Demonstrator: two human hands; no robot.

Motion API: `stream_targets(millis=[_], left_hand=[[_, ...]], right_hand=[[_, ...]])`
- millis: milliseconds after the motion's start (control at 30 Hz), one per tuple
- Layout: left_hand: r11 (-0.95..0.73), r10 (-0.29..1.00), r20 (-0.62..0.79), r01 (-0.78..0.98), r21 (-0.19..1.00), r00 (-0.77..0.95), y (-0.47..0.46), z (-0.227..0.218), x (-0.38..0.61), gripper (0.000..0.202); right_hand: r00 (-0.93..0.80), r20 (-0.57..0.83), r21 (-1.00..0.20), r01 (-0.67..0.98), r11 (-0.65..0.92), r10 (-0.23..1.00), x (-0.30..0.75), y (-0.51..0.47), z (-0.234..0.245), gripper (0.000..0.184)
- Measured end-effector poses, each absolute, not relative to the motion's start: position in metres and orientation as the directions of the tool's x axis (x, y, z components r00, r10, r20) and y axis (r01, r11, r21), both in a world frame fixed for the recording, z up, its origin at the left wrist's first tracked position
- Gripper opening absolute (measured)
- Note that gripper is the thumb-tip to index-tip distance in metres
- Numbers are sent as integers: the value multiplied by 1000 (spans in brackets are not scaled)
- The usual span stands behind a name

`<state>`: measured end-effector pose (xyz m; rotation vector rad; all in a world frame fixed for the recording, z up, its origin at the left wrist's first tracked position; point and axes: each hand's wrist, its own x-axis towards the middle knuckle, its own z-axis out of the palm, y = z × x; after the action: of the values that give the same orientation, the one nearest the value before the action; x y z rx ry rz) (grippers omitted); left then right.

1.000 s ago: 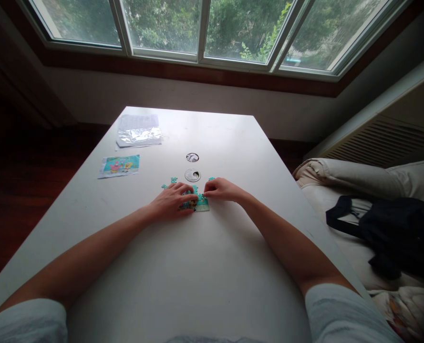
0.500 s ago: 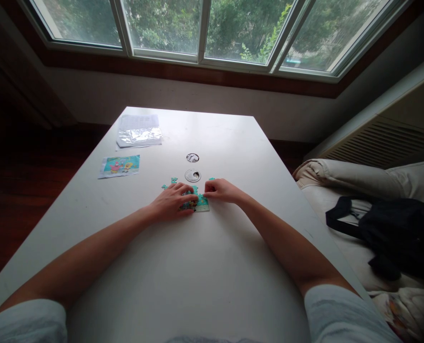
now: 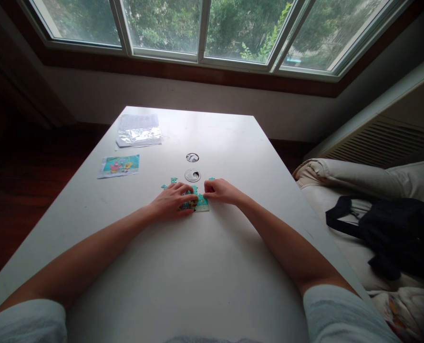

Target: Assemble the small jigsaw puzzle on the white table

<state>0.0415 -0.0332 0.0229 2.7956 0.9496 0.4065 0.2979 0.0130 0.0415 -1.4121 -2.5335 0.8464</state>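
Note:
A small, partly joined jigsaw puzzle (image 3: 202,205) in green and teal lies on the white table in front of me. My left hand (image 3: 174,200) rests over its left part with fingers spread, covering much of the picture. At the puzzle's upper right edge, my right hand (image 3: 217,189) has its fingers pinched together on a jigsaw piece, which they mostly hide. Loose teal jigsaw pieces (image 3: 173,180) lie just beyond my left fingers, and another piece (image 3: 212,178) shows partly behind my right hand.
A cartoon reference picture (image 3: 120,165) lies on the left of the table (image 3: 183,276). Behind it are papers with a clear plastic sleeve (image 3: 139,131). Two round cable holes (image 3: 192,175) sit beyond the puzzle. A sofa with a black bag (image 3: 398,233) stands on the right.
Almost nothing differs. Both hands keep their places at the puzzle, and the view has shifted very slightly.

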Motion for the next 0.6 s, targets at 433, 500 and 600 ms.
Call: stream_targets(millis=[433,500,600], left_hand=[[-789,611,194,571,228,767,-32,23,40,42],[-793,605,189,565,228,773,-32,25,40,44],[-799,596,176,555,232,784,-34,29,40,44]], right_hand=[[-539,-179,-591,728,348,823,307,21,42,19],[-486,-160,-653,705,277,859,317,30,42,26],[-358,-84,-690,694,205,930,335,44,42,30]])
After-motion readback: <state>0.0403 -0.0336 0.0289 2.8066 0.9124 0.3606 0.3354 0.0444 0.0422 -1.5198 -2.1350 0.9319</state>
